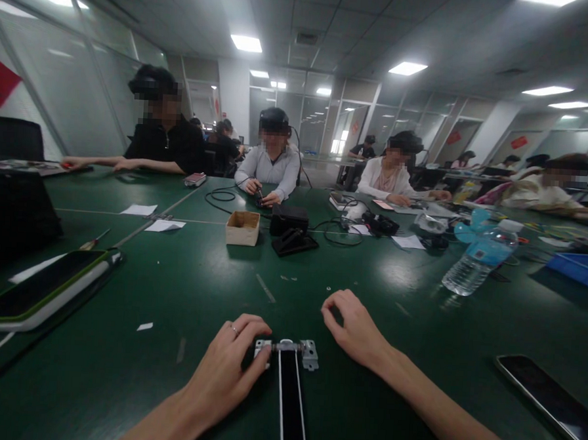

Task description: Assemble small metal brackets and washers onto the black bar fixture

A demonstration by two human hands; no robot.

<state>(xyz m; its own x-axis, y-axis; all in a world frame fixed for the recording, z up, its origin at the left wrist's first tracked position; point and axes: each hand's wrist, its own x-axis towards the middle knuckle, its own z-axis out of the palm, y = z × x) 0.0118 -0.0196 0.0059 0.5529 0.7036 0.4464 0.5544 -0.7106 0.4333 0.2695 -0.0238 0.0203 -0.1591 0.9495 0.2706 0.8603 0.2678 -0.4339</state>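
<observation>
A long narrow piece with a dark face and pale edges (291,404) lies on the green table, pointing toward me. At its far end is a small cross rod with a silver metal bracket (309,355) on the right and another at left. My left hand (232,358), with a ring on one finger, has its thumb and fingers around the left bracket, partly covering it. To the right, my right hand (352,325) rests over the table with thumb and fingertips brought together. Anything between those tips is hidden. A tiny ring (328,289) lies just beyond them.
A small open box (242,229) stands ahead beside a black device (290,221). At right are a tilted-looking water bottle (480,259), a phone (545,400) and a blue tray (580,269). A green-edged device (44,286) lies left. Several people sit across the table.
</observation>
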